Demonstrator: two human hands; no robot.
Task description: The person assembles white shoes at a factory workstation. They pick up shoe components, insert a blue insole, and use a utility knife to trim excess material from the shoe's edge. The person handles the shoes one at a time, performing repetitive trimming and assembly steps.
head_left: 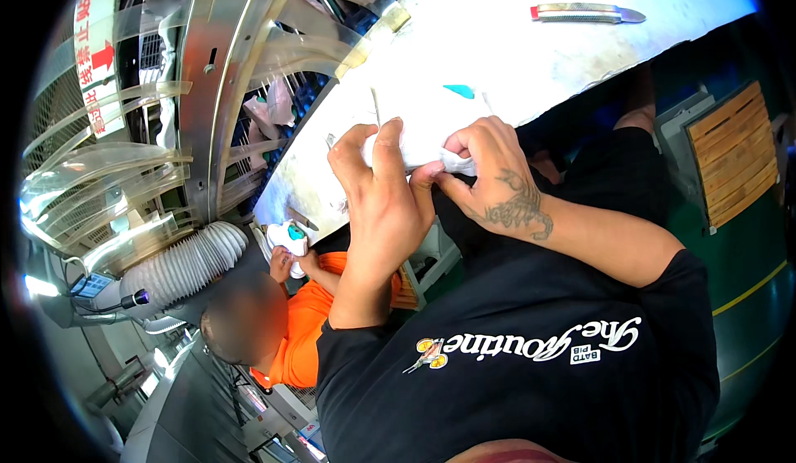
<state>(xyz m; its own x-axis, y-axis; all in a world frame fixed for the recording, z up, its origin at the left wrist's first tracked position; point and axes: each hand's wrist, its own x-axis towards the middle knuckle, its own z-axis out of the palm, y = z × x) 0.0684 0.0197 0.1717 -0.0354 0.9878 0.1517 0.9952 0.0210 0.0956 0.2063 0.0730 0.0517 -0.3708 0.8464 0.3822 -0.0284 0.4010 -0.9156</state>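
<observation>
Both my hands are on a soft-looking white piece at the near edge of the white worktable. It may be a shoe, but glare washes out its outline. A small teal patch shows just beyond it. My left hand has its index and middle fingers bent over the piece, its thumb pressing the near edge. On the right, the fingers and thumb of my right hand pinch a folded white edge. The two thumbs almost meet.
A knife with a metal handle and red end lies on the worktable. At left, a person in orange holds a white item with a teal patch. Clear plastic strips and a ribbed hose stand there; a slatted wooden seat is right.
</observation>
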